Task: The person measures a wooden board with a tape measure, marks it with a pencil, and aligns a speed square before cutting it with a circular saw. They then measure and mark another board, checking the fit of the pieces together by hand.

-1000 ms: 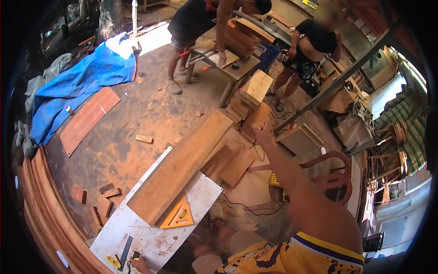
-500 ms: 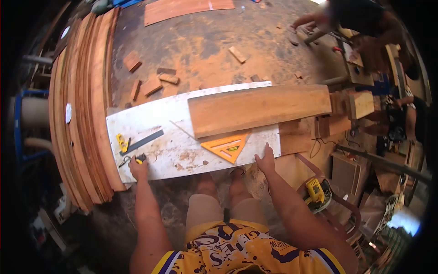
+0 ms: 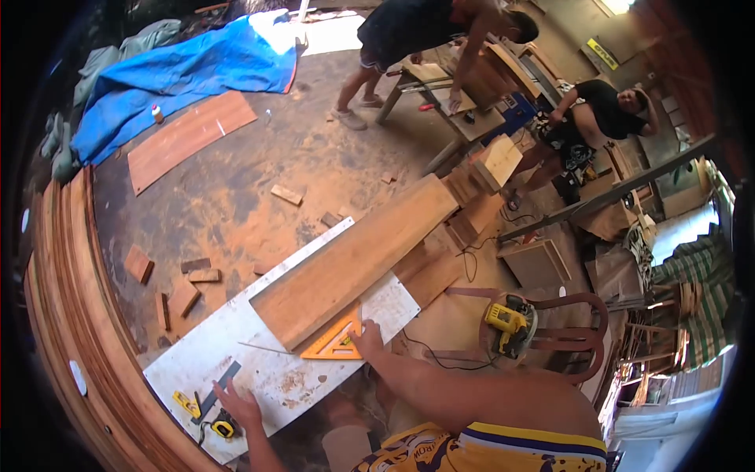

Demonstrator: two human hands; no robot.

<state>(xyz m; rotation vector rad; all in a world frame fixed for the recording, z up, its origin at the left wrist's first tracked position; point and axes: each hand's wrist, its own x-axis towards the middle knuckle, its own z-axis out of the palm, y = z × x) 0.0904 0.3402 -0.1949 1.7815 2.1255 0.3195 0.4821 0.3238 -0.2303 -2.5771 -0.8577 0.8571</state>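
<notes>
My left hand (image 3: 241, 407) reaches over the white board (image 3: 177, 368) with fingers stretched out. Its fingertips are at the dark blade of a combination square (image 3: 229, 375), whose yellow head lies to the left. Close beside this hand rests a yellow-and-black tape measure (image 3: 224, 427). My right hand (image 3: 368, 343) has its fingers closed at the corner of an orange speed square (image 3: 330, 340). That square lies along the near edge of a wide wooden plank (image 3: 354, 263). A thin pencil-like stick (image 3: 263, 348) lies left of the plank's end.
Long boards (image 3: 63, 315) are stacked at left. Wood offcuts (image 3: 185, 299) and sawdust cover the floor beyond. A yellow circular saw (image 3: 510, 322) sits on a reddish chair (image 3: 582, 340) at right. One person (image 3: 417, 31) bends over a workbench; another person (image 3: 602, 114) sits behind it.
My view has swung to the right. My left hand has gone from the tape measure to the combination square's blade; my right hand has moved from the board's edge to the speed square.
</notes>
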